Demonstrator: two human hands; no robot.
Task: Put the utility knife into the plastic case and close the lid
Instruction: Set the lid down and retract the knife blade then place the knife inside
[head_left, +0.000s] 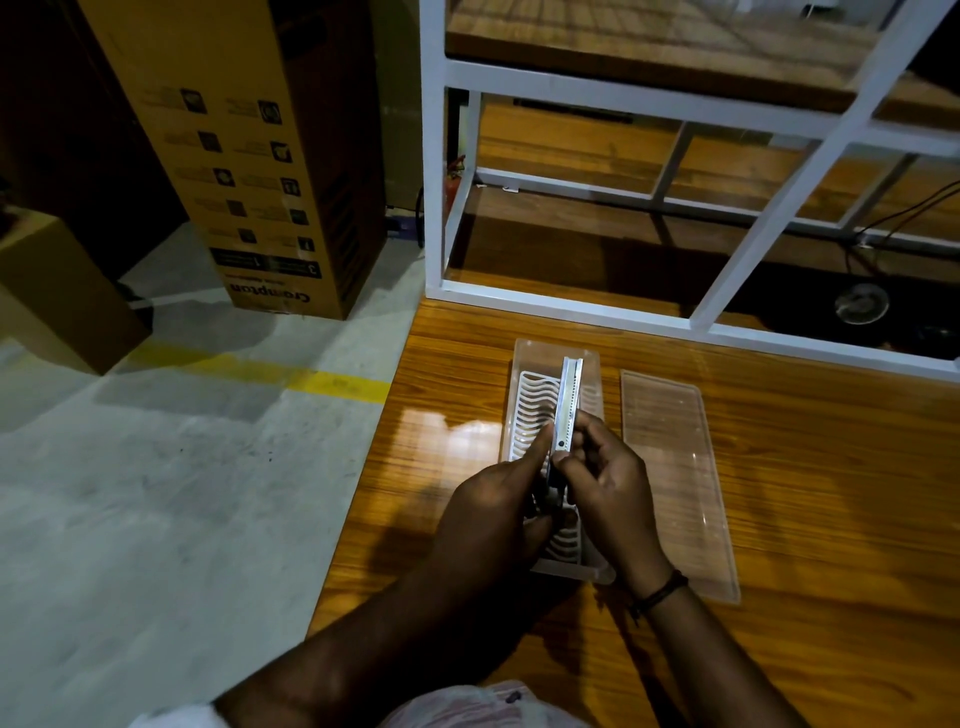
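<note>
A: How are the hands seen?

B: Both are curled, not spread. The left hand (496, 512) is closed round the lower end of the slim silver metal utility knife (567, 402), its forefinger laid along the knife's left edge. The right hand (605, 486) is pinched on the knife's right side, thumb pressed by a dark stud on the body. A dark cord bracelet (660, 592) is worn on the right wrist.

A: Where is the knife held?

B: It is held over the clear rectangular plastic case (556, 452), pointing away from the person. Whether it touches the white wavy-ribbed insert (532, 410) inside cannot be told.

A: And around it?

B: The flat clear plastic lid (675, 467) is laid just beside the case on the right, apart from it, on the glossy orange wood-grain table (831, 519). Farther off, a white metal frame (571, 312) is stood on the table. On the grey concrete floor (156, 493) to the left, a yellow painted line (311, 382) is seen, and beyond it a tall brown cardboard box (249, 156).

A: What is hidden?

B: The knife's near end and the middle of the case are covered by the hands; the box print is too blurred to read fully.
</note>
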